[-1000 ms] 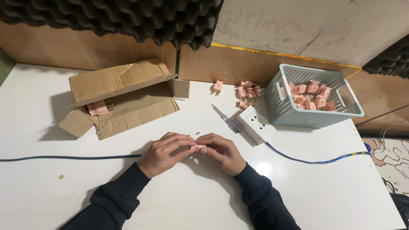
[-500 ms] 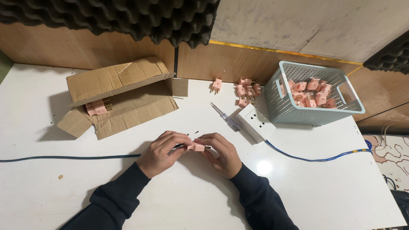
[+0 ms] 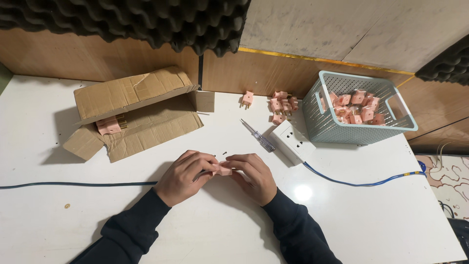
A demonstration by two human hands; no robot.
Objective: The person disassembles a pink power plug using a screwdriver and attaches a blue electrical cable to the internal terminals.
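Smooth white table (image 3: 58,230); hands pinch blocky pink plug (image 3: 223,170)

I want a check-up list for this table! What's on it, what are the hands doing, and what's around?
Surface: white table, with a bright glare spot near the right arm.
Job's things: small pink plug pinched between both hands; more pink plugs in the pale blue basket, a loose pile of plugs beside it, one plug in the cardboard box.
Clutter: screwdriver lying flat; tiny dark bits near the hands, too small to tell.
Grippers: left hand and right hand both closed on the pink plug, resting on the table.
Cables: blue cable running from the white power strip; another cable at left.
Surroundings: wooden wall, dark foam panels above.
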